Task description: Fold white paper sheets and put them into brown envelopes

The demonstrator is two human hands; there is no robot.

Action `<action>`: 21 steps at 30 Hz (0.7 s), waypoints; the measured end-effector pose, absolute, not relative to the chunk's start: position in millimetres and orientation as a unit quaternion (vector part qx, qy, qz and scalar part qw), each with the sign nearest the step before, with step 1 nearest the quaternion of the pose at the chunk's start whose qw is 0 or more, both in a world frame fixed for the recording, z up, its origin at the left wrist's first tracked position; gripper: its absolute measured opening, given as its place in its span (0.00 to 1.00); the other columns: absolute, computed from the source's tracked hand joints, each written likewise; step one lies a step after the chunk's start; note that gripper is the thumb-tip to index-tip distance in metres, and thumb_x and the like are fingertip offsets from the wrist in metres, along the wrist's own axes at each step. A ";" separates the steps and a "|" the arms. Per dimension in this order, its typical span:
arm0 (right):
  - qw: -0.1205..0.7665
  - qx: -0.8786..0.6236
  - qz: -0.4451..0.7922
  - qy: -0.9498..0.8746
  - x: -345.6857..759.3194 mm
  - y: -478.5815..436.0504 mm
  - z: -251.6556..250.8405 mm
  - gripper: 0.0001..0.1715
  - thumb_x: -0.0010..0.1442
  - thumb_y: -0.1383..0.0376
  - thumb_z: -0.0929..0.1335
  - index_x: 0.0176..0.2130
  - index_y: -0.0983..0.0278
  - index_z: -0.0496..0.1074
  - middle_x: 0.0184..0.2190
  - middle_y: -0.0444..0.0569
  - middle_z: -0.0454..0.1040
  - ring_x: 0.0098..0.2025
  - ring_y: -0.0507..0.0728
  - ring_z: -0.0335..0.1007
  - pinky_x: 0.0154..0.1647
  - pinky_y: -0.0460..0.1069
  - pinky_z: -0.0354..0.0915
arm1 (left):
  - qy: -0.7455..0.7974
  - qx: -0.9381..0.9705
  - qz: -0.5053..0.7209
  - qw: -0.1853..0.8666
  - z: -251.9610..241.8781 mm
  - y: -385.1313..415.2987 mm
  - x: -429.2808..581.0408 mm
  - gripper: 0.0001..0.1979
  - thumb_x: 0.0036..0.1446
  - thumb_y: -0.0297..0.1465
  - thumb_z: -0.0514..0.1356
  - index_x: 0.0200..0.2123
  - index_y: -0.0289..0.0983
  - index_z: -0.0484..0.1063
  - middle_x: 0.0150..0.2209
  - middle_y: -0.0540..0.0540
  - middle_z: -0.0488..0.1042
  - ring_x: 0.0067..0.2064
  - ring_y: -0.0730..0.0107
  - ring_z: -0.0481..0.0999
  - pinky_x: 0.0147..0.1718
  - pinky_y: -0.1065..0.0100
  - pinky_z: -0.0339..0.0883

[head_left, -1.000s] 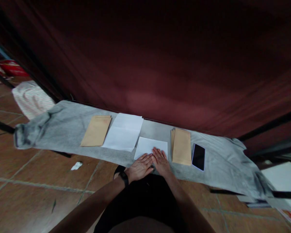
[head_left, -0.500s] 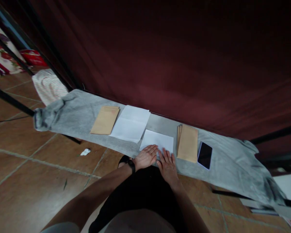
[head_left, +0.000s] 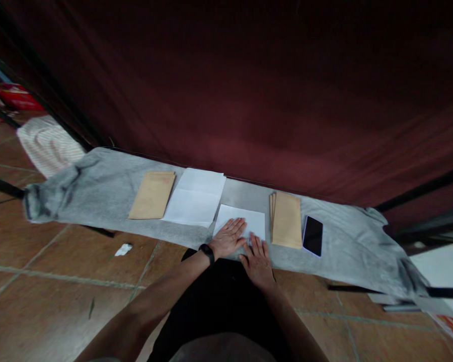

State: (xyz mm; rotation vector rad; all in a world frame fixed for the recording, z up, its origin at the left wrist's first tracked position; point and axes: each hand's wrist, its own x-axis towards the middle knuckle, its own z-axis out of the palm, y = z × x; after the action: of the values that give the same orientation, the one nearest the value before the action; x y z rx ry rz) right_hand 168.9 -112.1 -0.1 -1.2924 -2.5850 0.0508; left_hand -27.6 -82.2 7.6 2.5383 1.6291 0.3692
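A white sheet of paper [head_left: 251, 217], which looks folded, lies on the grey cloth in front of me. My left hand [head_left: 228, 238] rests flat on its near left part, fingers extended. Beside it my right hand [head_left: 258, 260] has its fingertips on the paper's near edge, fingers spread. The lower part of the paper is hidden under both hands. Left of it lie larger white sheets [head_left: 196, 196] with a crease across them. Brown envelopes [head_left: 153, 195] sit further left, and more brown envelopes [head_left: 287, 221] lie right of my right hand.
A phone [head_left: 313, 236] with a dark screen lies right of the envelopes. The grey cloth [head_left: 98, 191] covers a narrow bench. Behind it hangs a dark red curtain [head_left: 226, 100]. A scrap of white paper [head_left: 123, 249] lies on the tiled floor [head_left: 71, 271].
My left hand has slid up onto the paper and turned palm down. The right hand stays near the paper's near edge. The view has shifted slightly.
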 end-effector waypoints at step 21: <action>0.117 -0.459 0.023 -0.880 165.9 -111.6 -0.9 0.32 0.69 0.55 0.62 0.68 0.55 0.55 0.72 0.53 0.46 0.70 0.66 0.48 0.68 0.64 0.44 | 0.591 0.795 0.133 0.042 3.8 -48.7 -34.0 0.30 0.68 0.44 0.44 0.67 0.36 0.54 0.69 0.42 0.55 0.71 0.60 0.48 0.69 0.53 0.38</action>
State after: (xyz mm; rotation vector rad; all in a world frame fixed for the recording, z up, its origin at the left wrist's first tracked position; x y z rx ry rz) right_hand 165.9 -111.6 -0.9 -1.3442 -2.5762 0.0669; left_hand -34.0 -48.7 3.8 2.4322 1.8087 0.4070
